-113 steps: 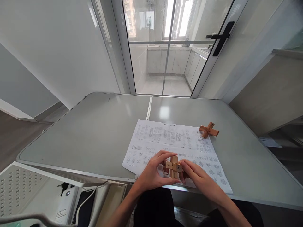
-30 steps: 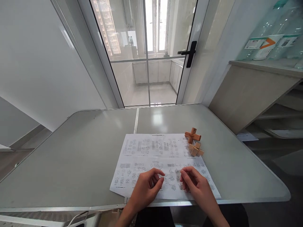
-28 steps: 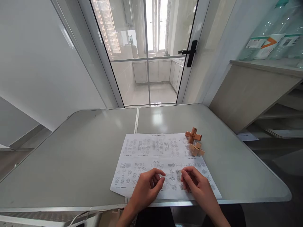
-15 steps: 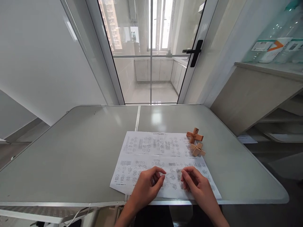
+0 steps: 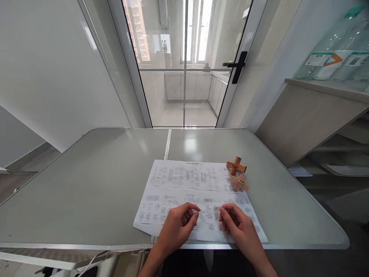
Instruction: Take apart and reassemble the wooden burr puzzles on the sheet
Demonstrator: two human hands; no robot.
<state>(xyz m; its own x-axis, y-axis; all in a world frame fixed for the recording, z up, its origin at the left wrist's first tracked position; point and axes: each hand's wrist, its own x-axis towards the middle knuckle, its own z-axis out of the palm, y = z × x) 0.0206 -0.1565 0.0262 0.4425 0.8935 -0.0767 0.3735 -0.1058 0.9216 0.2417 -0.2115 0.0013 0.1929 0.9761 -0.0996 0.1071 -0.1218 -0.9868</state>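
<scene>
Over the near part of a printed paper sheet [image 5: 173, 192], my left hand [image 5: 180, 225] rests with fingers loosely curled and a gap between thumb and forefinger. Nothing shows in it. To its right, my right hand [image 5: 238, 225] is also loosely bent and holds nothing that I can see; its thumb lies close to the forefinger, and its other fingers are partly hidden. Beyond the right hand, at the sheet's far right edge, sit a darker brown wooden burr puzzle [image 5: 236, 166] and a paler wooden burr puzzle [image 5: 239, 182]. Neither hand touches them.
The sheet carries small diagrams and lies on a grey-green table [image 5: 86, 192] with a metal edge. Behind the table stands a glass door [image 5: 198, 88] with a black handle [image 5: 238, 67]. Large plastic bottles [image 5: 331, 57] occupy a shelf at right.
The view has shifted very slightly. Both hands keep nearly the same pose, and the wooden puzzles and the sheet stay put.
</scene>
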